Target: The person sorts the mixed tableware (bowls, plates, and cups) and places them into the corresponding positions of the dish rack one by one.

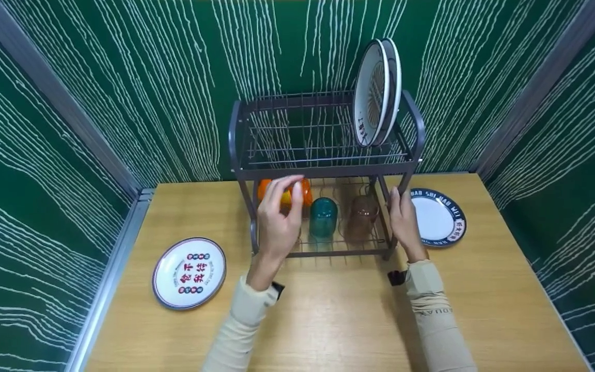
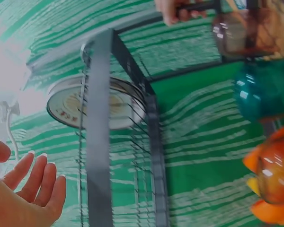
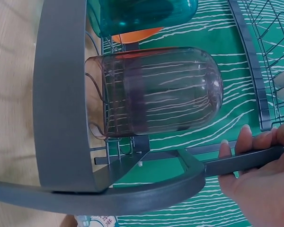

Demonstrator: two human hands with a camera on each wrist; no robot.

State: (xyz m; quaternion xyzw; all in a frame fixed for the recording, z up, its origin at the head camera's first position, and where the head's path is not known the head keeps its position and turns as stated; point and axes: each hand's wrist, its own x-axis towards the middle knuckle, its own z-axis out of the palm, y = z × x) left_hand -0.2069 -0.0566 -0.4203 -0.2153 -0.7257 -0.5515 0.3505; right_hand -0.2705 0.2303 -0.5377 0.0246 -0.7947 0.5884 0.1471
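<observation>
A dark two-tier dish rack [image 1: 323,170] stands at the back of the table. My right hand [image 1: 405,219] grips its right upright; in the right wrist view the fingers [image 3: 246,139] curl round the bar. My left hand [image 1: 279,219] is raised before the lower tier, fingers loosely bent and holding nothing. Behind it, partly hidden, is an orange glass [image 2: 274,172] with orange and yellow shapes around it. A teal glass [image 1: 323,217] and a brownish clear glass [image 3: 165,92] stand upside down beside it. Two plates [image 1: 375,95] lean upright at the upper tier's right end.
On the wooden table [image 1: 328,310], a white plate with red lettering [image 1: 189,274] lies at the left. To the right of the rack lies a dark-rimmed plate [image 1: 434,217], near my right hand. Green walls with white streaks [image 1: 173,88] enclose the back and sides.
</observation>
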